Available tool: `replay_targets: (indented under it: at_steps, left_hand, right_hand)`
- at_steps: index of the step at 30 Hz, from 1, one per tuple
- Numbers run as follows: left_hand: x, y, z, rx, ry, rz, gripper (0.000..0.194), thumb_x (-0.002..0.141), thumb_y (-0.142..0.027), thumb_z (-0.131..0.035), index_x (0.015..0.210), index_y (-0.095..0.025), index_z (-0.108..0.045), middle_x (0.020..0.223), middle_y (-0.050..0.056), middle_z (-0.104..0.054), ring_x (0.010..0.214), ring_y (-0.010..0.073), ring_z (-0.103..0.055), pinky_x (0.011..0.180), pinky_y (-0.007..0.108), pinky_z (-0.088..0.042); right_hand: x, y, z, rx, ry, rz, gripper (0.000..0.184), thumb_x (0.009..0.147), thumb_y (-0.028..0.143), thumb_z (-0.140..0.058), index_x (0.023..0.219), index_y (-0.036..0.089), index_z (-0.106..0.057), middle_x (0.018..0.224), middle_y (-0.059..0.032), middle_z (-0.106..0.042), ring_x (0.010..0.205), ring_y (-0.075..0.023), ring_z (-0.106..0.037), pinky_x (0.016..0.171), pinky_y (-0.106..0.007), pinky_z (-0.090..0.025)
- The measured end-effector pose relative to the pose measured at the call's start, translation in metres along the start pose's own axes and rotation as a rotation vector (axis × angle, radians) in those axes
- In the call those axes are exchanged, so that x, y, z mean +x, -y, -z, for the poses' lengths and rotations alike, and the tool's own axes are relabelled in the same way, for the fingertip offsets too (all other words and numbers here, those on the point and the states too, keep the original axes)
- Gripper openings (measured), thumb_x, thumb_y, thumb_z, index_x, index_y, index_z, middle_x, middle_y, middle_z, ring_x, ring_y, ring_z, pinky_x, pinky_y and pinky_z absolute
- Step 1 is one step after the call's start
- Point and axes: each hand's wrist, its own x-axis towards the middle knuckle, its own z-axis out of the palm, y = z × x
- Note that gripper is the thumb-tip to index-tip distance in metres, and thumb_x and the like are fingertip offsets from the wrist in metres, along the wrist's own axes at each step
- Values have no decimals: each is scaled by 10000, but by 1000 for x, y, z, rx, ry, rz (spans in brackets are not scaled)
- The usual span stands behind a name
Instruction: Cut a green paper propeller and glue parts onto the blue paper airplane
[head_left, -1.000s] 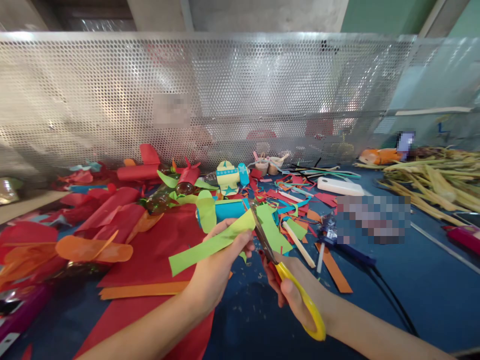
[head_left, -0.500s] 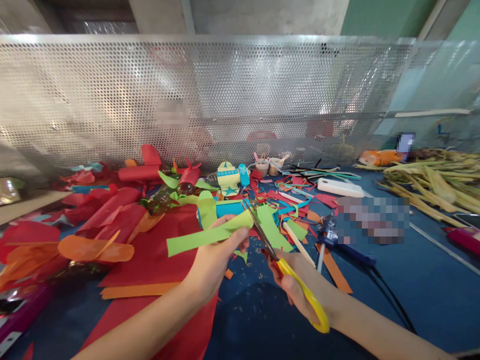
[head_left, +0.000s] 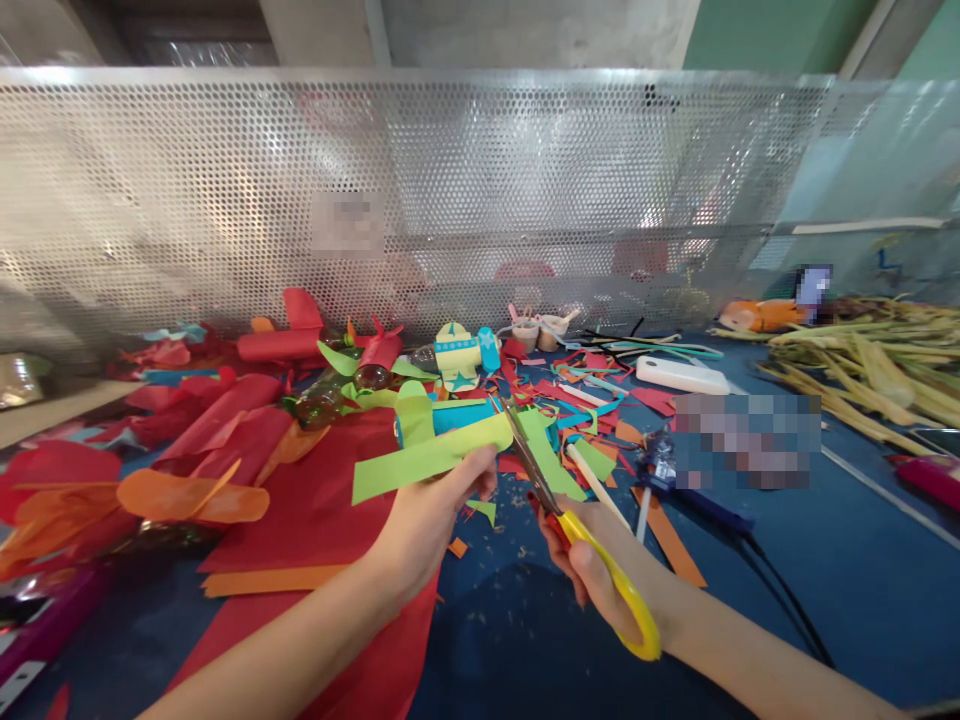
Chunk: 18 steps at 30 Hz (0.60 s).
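Note:
My left hand (head_left: 439,500) pinches a lime-green paper strip (head_left: 420,462), whose far end points toward the scissors. In my right hand (head_left: 592,560) are yellow-handled scissors (head_left: 611,590), their blades tilted up and left at the strip's right end. The blades look slightly apart at the tips. Behind the strip lies a blue tube (head_left: 465,415) with green paper wings. Another green paper piece (head_left: 551,455) rests just beyond the scissors.
Red paper sheets (head_left: 330,500) and orange strips (head_left: 277,580) lie at left, near red paper-covered bottles (head_left: 225,420). A glue gun (head_left: 697,500) with its cord sits at right, beside paper scraps. Dried stalks (head_left: 862,350) pile up far right. A perforated metal panel (head_left: 480,180) stands behind.
The green strip has shifted a little to the right and turned slightly in my left hand, its end now against the blades. The scissors' blades have moved slightly right.

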Motion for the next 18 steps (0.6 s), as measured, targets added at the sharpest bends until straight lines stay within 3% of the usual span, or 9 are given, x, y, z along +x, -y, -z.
replay_targets:
  at_steps: [18]
  left_hand:
    - [-3,3,-4,-109,-44,63,226,658,-317,-752,645,-143,-609,610,-6,-570,568,99,-503,554,217,-431]
  right_hand:
    - [0,0,0,23,-27,13,598,801,772,-147,720,217,-354,571,23,-367,473,-119,-325,435,-266,-270]
